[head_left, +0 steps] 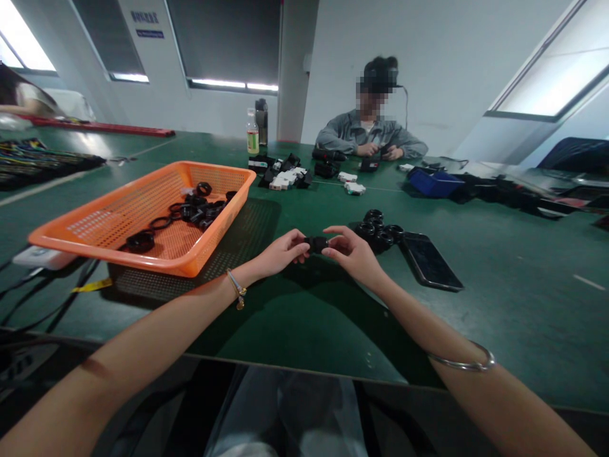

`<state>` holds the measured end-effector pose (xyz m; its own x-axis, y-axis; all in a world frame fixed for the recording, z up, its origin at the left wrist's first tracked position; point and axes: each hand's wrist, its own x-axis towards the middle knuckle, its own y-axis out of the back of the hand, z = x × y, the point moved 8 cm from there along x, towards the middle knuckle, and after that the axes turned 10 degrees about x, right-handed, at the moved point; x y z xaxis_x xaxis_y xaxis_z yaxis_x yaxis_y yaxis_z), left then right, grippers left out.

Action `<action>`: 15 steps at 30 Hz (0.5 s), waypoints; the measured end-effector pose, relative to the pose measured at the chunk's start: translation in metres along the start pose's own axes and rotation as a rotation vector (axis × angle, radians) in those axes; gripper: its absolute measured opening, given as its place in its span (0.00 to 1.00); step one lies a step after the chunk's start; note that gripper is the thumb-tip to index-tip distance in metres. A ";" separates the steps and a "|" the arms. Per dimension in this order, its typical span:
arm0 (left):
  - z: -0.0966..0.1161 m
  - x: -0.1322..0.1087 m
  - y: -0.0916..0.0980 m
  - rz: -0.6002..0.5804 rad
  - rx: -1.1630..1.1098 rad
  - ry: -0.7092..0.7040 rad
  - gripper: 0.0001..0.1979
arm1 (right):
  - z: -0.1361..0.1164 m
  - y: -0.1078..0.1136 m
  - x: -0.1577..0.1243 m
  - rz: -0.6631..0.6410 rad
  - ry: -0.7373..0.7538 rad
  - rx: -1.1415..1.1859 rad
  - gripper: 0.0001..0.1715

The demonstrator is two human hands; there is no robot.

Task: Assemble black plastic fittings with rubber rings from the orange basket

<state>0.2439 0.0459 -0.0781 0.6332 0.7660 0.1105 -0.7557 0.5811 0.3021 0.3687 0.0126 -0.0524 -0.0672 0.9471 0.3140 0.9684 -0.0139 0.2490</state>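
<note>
A small black cylindrical part (318, 245), ribbed or stepped along its side, is held just above the green table (304, 324). My left hand (287, 247) pinches its left end. At its right end are the thumb and fingers of my right hand (351, 249), closed around it. The part's fine detail is too small to make out. Beside my right hand lies a small heap of black ring-shaped parts (375, 230). To my left stands an orange perforated basket (200, 260) with more black rings and round parts (200, 206) in it.
A dark phone (431, 261) lies right of the heap. Farther back are white and black pieces (288, 176), a bottle (252, 132) and a blue bin (434, 183). A person in grey (371, 133) sits across the table. Bundled cables (42, 162) lie at the far left.
</note>
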 end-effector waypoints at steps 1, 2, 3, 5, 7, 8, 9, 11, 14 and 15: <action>0.000 0.000 0.000 -0.003 -0.001 0.002 0.04 | -0.001 0.000 0.000 0.001 0.003 0.007 0.18; -0.001 0.000 0.000 -0.006 -0.003 0.006 0.04 | -0.002 -0.001 -0.001 0.001 0.003 0.018 0.17; -0.001 0.001 -0.001 -0.007 -0.003 0.009 0.04 | -0.003 -0.001 -0.001 0.000 0.004 0.030 0.16; -0.002 0.001 0.000 -0.004 -0.004 0.016 0.05 | -0.003 -0.002 -0.002 -0.012 0.009 0.045 0.18; -0.003 0.002 0.000 0.005 -0.007 0.021 0.06 | -0.004 -0.003 -0.002 -0.035 0.024 0.041 0.21; -0.003 0.002 0.000 0.008 -0.010 0.022 0.07 | -0.005 -0.003 -0.002 -0.046 0.033 0.035 0.22; -0.003 0.002 0.000 0.008 -0.013 0.023 0.08 | -0.005 -0.003 -0.003 -0.053 0.042 0.027 0.23; -0.003 0.002 0.000 0.004 -0.019 0.021 0.08 | -0.005 -0.002 -0.002 -0.052 0.050 0.007 0.22; -0.003 0.001 0.000 0.000 -0.020 0.025 0.08 | -0.004 0.001 -0.001 -0.032 0.047 -0.043 0.21; -0.003 0.001 0.000 0.000 -0.019 0.027 0.08 | -0.005 0.002 -0.001 -0.025 0.050 -0.058 0.21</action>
<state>0.2443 0.0472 -0.0807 0.6289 0.7729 0.0844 -0.7586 0.5864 0.2840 0.3693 0.0099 -0.0479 -0.1042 0.9302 0.3521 0.9510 -0.0104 0.3091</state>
